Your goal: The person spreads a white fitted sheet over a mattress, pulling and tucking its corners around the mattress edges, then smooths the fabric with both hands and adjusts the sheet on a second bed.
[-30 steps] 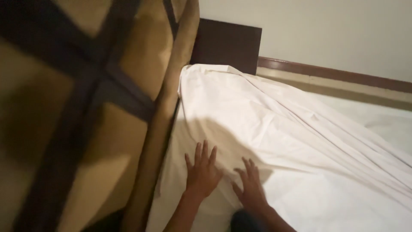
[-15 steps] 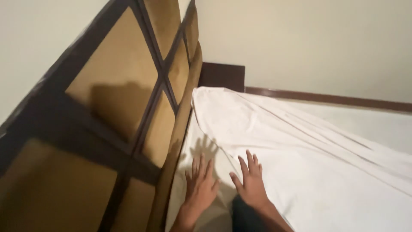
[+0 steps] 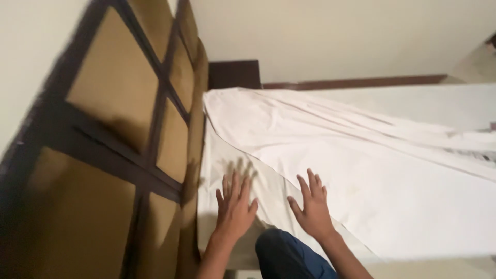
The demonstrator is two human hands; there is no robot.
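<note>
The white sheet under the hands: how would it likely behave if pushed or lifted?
The white sheet probably goes floppy: it already lies in long folds. It likely slides and bunches under the left hand and right hand, both flat with fingers spread. Seems light, thin cloth.

Dim, warm light; soft hand shadows fall on the white sheet (image 3: 330, 155), and edges blur slightly.

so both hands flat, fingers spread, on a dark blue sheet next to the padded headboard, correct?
Not quite: the sheet is white, not dark blue. The head view shows the left hand and right hand flat on it with fingers spread, beside the padded headboard. The only dark blue thing is cloth at the bottom edge, between the forearms.
</note>
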